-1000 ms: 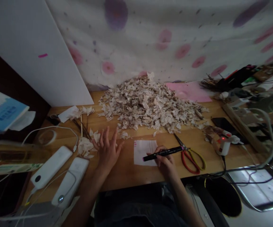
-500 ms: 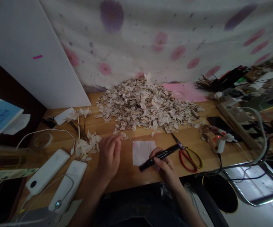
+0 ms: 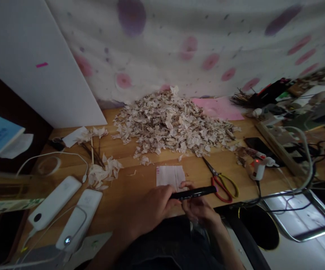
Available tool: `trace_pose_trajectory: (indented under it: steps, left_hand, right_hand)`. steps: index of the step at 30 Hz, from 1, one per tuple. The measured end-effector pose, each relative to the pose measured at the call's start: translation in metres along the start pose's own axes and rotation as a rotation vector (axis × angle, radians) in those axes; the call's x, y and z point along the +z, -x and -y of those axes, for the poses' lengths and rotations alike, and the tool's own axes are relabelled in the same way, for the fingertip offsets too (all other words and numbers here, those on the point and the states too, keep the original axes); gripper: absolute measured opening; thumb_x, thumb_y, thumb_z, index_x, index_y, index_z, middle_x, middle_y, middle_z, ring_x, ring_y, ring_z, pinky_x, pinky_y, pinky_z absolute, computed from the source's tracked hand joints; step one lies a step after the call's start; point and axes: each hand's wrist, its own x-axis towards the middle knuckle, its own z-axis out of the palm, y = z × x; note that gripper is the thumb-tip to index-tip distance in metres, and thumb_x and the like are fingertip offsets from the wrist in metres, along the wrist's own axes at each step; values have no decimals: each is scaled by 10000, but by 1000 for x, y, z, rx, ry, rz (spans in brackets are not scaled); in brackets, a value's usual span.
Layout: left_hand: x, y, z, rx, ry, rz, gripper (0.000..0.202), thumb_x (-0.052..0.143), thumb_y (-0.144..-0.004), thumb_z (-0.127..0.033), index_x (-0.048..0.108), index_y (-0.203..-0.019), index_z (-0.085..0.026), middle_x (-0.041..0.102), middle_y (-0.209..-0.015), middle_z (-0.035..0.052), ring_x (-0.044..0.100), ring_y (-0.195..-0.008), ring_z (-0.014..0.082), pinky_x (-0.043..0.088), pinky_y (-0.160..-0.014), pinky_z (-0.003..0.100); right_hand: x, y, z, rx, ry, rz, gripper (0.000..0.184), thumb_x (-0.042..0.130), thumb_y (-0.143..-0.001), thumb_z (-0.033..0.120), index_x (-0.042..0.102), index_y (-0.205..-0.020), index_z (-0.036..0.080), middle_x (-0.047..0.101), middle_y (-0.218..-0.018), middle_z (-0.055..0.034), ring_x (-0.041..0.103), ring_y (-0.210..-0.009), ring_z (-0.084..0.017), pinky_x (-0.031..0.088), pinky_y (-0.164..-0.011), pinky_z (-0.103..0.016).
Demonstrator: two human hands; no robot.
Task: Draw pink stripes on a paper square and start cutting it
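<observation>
Rough and matt all over, here's the heap (image 3: 168, 125) of dry, papery flakes, spread on smooth wood, the tabletop (image 3: 130, 180) catching a faint sheen. In front of the heap, the marker (image 3: 197, 192) shows sleek black plastic, and near it there's a paper slip (image 3: 170, 175), matt, thin, lightly creased. Front right of the heap, scissors (image 3: 216, 173): dark metal blades, smooth plastic-looking handles. Behind the heap it's soft, rippled cloth, a matt curtain (image 3: 162, 45). Front left, power banks (image 3: 55, 202) in smooth white plastic; far front right, a frame (image 3: 315, 234) of polished, gleaming metal.
</observation>
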Motion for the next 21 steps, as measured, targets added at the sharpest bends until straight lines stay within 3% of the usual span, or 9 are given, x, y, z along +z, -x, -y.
trace_pose_trajectory:
  steps: [2, 6, 13, 21]
  left_hand:
    - [12, 4, -2, -1, -10, 30, 231, 486, -1001, -358, 618, -1092, -192, 722, -1062, 83, 679, -956, 246, 496, -794, 330]
    - [23, 10, -6, 28, -12, 49, 305, 493, -988, -450, 672, -1042, -210, 744, -1026, 73, 693, -930, 257, 481, -755, 318]
    - [15, 11, -27, 112, -63, 102, 396, 456, -993, -501, 692, -940, -188, 759, -859, 80, 703, -738, 237, 415, -595, 308]
    - [18, 10, -31, 211, -78, 158, 435, 457, -985, -539, 693, -1012, -175, 749, -850, 91, 700, -754, 235, 438, -616, 308]
  right_hand:
    - [4, 4, -2, -86, 90, -141, 394, 823, -669, 478, 536, -697, 209, 470, -565, 58, 296, -450, -68, 238, -427, -209]
    - [13, 8, 1, -204, 203, -384, 464, 758, -815, 451, 459, -562, 201, 362, -517, 61, 295, -485, -85, 235, -468, -239]
    - [27, 27, 25, -320, 295, -598, 520, 772, -779, 458, 426, -487, 202, 335, -499, 49, 286, -455, -92, 213, -431, -259]
    - [32, 45, 39, -314, 369, -684, 469, 744, -798, 438, 470, -499, 202, 388, -488, 35, 328, -462, -101, 240, -447, -258]
